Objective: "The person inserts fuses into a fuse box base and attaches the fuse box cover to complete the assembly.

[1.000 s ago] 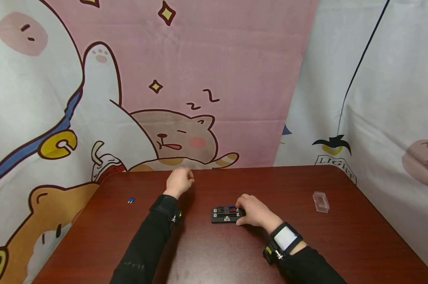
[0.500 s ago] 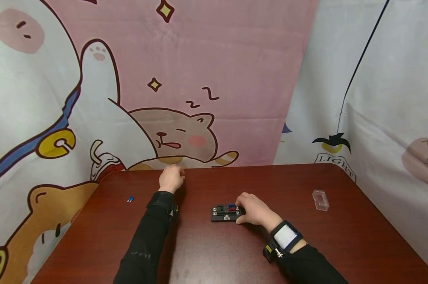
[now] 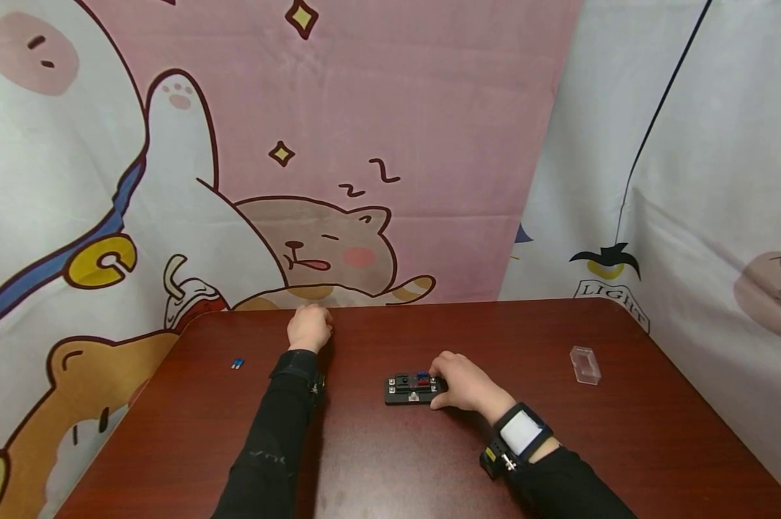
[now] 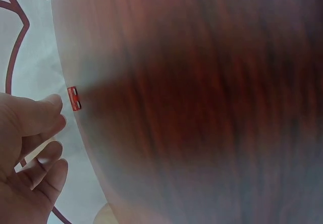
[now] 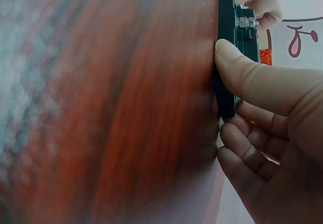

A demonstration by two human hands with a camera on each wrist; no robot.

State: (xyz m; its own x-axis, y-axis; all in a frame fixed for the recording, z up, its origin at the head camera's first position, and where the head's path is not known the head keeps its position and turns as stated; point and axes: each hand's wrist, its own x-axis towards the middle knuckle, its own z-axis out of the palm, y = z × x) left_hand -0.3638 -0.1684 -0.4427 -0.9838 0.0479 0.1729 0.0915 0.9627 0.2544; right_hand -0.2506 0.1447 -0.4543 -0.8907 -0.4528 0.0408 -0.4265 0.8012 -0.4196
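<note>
My right hand [image 3: 465, 383] grips the right end of a black fuse block [image 3: 406, 390], thumb on the near side and fingers on the far side. Red and blue fuses [image 3: 424, 381] sit in the block near that hand. In the right wrist view the thumb presses against the black base [image 5: 227, 12]. My left hand [image 3: 310, 328] reaches to the table's far edge. Its wrist view shows a small red blade fuse [image 4: 74, 98] lying at the edge, just beyond the thumb and index fingertips; the fingers are loosely bent with nothing between them. The head view hides this fuse behind the hand.
Two small blue fuses [image 3: 237, 363] lie on the left of the brown table [image 3: 377, 461]. A clear plastic box [image 3: 586, 365] is on the right side. A printed cloth [image 3: 429, 144] hangs right behind the far edge.
My left hand has moved left and slightly farther away along the far edge, slowing in the last half second. The right hand stays on the fuse block.
</note>
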